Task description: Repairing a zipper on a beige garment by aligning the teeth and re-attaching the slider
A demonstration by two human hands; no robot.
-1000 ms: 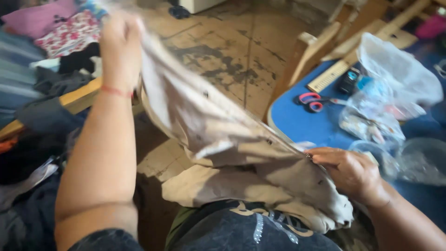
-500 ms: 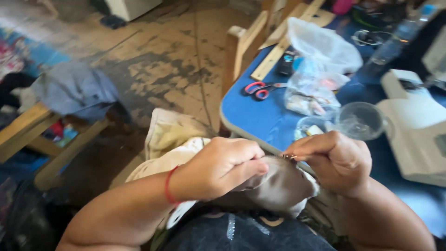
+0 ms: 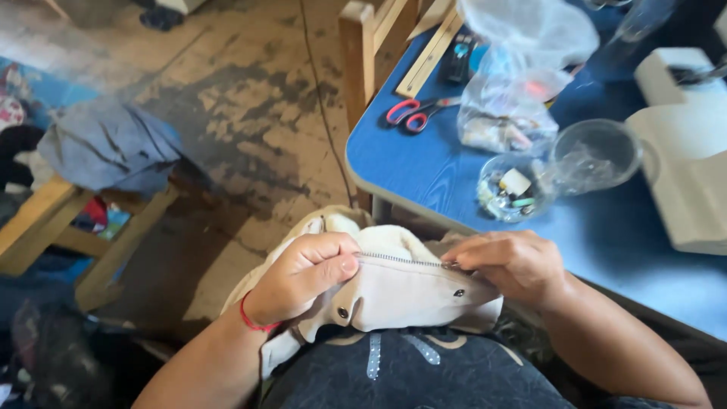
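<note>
Head view: left hand (image 3: pixel 303 276) and right hand (image 3: pixel 511 265) each pinch the beige garment (image 3: pixel 401 291) along its zipper (image 3: pixel 401 260). Zipper looks mostly closed; whether any remains open under the right hand is hidden.

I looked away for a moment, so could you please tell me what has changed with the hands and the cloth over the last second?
The left hand, raised high a second ago holding the beige garment stretched up, has come down to the lap and now pinches the cloth at one end of the zipper. The garment is bunched there instead of spread. The right hand stayed at the zipper's other end. The scissors stayed on the blue table.
</note>
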